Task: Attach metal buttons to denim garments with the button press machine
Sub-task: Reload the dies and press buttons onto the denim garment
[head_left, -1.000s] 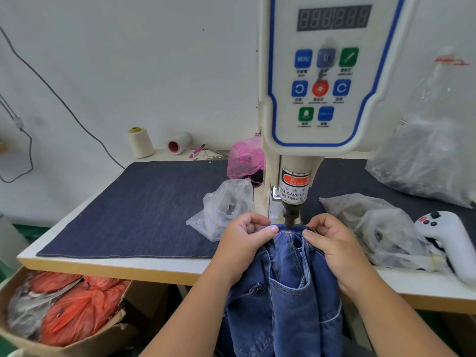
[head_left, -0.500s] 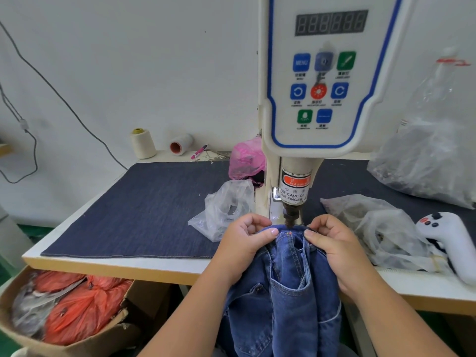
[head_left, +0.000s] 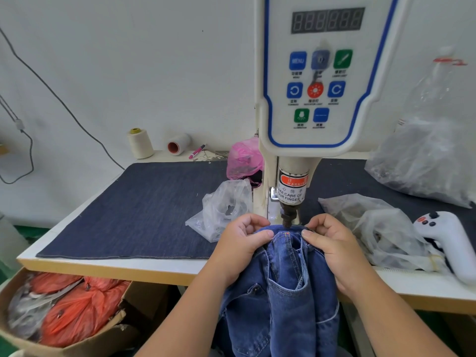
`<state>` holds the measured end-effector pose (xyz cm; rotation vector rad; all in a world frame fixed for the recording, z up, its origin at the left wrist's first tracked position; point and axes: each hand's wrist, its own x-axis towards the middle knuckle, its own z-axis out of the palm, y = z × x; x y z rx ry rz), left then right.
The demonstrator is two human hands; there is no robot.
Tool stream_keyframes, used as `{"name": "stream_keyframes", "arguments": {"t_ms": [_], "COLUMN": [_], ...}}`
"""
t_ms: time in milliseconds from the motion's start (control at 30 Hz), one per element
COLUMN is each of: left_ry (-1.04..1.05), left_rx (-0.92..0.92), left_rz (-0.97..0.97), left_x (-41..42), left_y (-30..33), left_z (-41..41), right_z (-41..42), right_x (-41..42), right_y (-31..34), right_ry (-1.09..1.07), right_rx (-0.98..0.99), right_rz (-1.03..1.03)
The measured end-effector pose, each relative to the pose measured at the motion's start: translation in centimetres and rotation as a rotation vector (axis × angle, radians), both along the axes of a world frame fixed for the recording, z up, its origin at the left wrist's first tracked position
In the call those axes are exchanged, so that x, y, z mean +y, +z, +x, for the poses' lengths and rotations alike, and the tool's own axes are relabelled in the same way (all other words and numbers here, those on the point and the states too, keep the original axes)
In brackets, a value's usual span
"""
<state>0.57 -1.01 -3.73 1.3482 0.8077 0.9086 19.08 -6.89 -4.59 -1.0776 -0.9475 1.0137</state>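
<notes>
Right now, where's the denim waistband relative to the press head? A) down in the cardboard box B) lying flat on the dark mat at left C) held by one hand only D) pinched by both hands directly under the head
D: the left hand and right hand each pinch the denim waistband, which sits right beneath the press head.

"MENU" in white on blue button, upper left of control panel, upper centre of frame. "WARNING", partly cut off, on red strip of label around press shaft, centre of frame; beneath it Chinese characters, then "AKE CARE OF" and "OUR FINGER". Small captions under other buttons too blurred to read.
</notes>
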Motion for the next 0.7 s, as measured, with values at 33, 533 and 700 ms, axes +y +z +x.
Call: {"name": "stream_keyframes", "arguments": {"t_ms": [33,533,700], "left_ry": [-0.004,-0.015,-0.018], "left_rx": [-0.001,-0.017,-0.018], "left_rz": [0.0,-0.011,-0.006], "left_x": [0.03,0.01,-0.02], "left_y": [-0.03,-0.05,-0.01], "left_z": [-0.01,-0.1,-0.1], "right_z": [0.02,0.08,0.1], "right_x": [0.02,0.05,0.04], "right_y": [-0.01,0.01,0.0], "right_ry": [-0.002,0.008,0.004], "right_rx": [-0.004,0.019,-0.004], "right_rz": [0.0,0.0,-0.003]}}
